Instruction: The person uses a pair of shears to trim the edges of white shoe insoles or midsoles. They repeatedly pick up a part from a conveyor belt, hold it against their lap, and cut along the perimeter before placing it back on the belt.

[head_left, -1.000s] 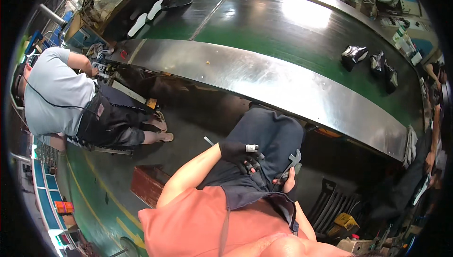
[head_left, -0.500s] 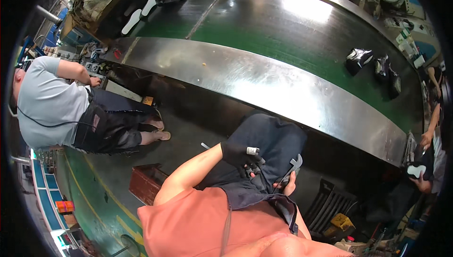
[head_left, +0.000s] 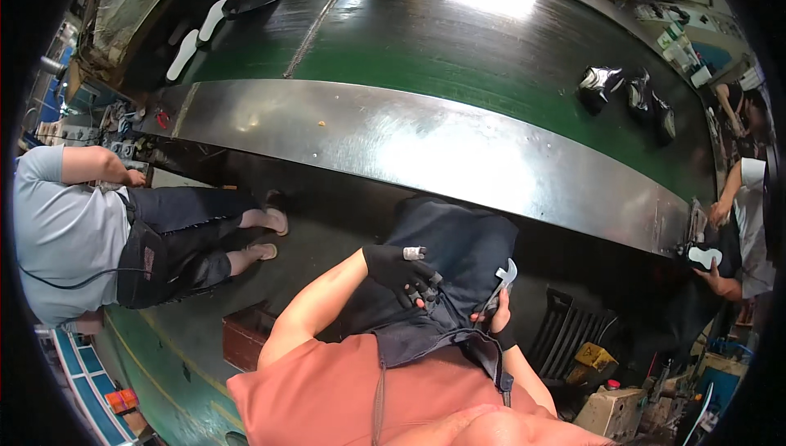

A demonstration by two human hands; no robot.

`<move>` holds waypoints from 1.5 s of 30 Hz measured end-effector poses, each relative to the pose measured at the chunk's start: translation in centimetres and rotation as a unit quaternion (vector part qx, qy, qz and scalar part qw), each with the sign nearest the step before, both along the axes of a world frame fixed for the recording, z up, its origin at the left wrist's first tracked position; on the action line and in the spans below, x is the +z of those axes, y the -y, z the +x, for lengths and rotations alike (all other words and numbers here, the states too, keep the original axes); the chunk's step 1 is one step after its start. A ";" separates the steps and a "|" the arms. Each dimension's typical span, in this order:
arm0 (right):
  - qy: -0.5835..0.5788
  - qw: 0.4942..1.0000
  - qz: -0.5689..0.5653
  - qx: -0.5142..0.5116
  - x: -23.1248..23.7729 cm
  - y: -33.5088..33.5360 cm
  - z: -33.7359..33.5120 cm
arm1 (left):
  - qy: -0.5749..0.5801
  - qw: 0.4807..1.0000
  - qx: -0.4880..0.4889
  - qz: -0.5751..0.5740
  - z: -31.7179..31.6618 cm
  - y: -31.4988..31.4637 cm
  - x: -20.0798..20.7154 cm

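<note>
My left hand, in a black fingerless-style glove with pale tape round the fingers, rests over my lap. Its fingers are apart and slightly bent, and nothing shows in them. A claw hammer with a metal head stands upright in my right hand, whose fingers close round its handle. The lower handle is hidden by the hand. Dark trousers lie just beyond both hands, and a dark apron bunches below them.
A metal ledge borders the green belt. Dark shoes stand on the belt at right, white insoles at far left. One co-worker stands left; another's hand holds a white-marked dark piece. A slatted black stool is at right.
The view has turned, so the belt and its shoes sit further left and higher. More of the right co-worker shows. My right hand keeps the hammer; my left hand stays over the lap.
</note>
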State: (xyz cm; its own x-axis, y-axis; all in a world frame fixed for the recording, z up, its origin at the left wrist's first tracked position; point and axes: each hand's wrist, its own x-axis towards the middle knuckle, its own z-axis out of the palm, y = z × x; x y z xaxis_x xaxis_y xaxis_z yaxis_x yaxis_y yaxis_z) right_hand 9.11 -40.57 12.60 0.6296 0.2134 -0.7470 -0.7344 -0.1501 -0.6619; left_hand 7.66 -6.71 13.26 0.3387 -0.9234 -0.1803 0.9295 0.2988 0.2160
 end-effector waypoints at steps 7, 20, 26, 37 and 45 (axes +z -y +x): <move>0.023 0.999 -0.019 -0.033 0.8 -0.7 -0.5 | 0.309 0.771 0.429 0.355 2.8 4.2 2.7; 0.028 0.997 -0.028 -0.061 0.3 -0.8 -0.9 | 0.130 0.811 0.517 -0.243 6.3 3.8 15.1; 0.040 0.997 -0.047 -0.055 0.4 -0.6 -1.2 | 0.144 0.802 0.527 -0.240 4.1 5.1 16.6; 0.017 0.997 -0.047 -0.065 -2.0 0.7 -1.8 | 0.186 0.828 0.446 -0.283 2.6 5.8 16.6; 0.052 0.995 -0.064 -0.050 1.3 -1.3 -1.8 | 0.156 0.852 0.465 -0.182 0.6 6.1 15.3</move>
State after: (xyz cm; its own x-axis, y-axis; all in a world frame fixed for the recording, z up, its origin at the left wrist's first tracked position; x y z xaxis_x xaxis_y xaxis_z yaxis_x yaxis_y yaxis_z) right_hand 7.35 -39.32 13.93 0.7177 0.0529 -0.6943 -0.6788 -0.1688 -0.7146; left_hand 8.30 -12.80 28.57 0.9339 -0.2044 0.2934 0.1678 0.9751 0.1452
